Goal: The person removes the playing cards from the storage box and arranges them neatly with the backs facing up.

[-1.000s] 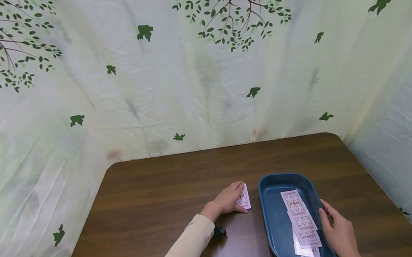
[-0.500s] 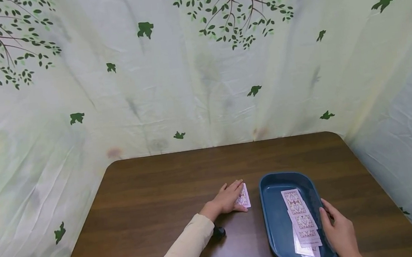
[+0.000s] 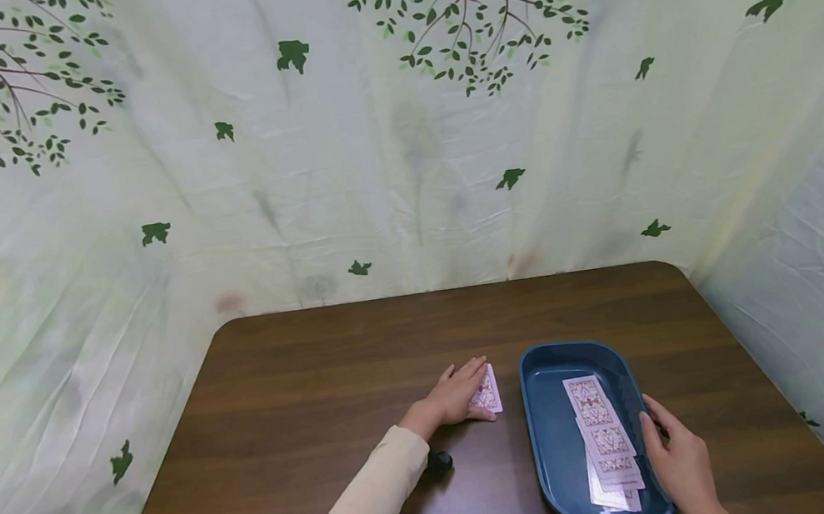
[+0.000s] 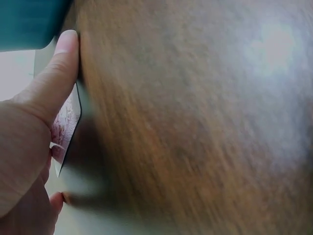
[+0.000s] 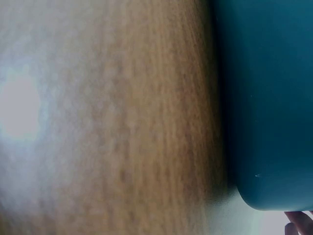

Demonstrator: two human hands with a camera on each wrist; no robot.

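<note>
In the head view my left hand (image 3: 453, 397) lies over a playing card (image 3: 490, 395) with a red-patterned back, left of the tray. Its fingers are straight and spread, and the thumb reaches along the card's near edge. The left wrist view shows the thumb (image 4: 63, 63) crossing in front of the card (image 4: 66, 122), most of which the hand hides. At the right side of the blue tray (image 3: 540, 444), my right hand (image 3: 682, 463) grips the rim between thumb and fingers. Several overlapping playing cards (image 3: 602, 430), backs up, lie inside the tray in a slanting row.
The brown wooden table (image 3: 305, 385) carries everything. A small black object (image 3: 440, 462), part of it hidden, shows beside the left sleeve (image 3: 373, 496). Behind the table hangs a pale curtain (image 3: 340, 147) printed with leaves, and another stretch of it is at the right.
The fingers of my left hand have spread and straightened over the card. My right hand keeps its hold on the tray rim, and the tray and its cards stay put.
</note>
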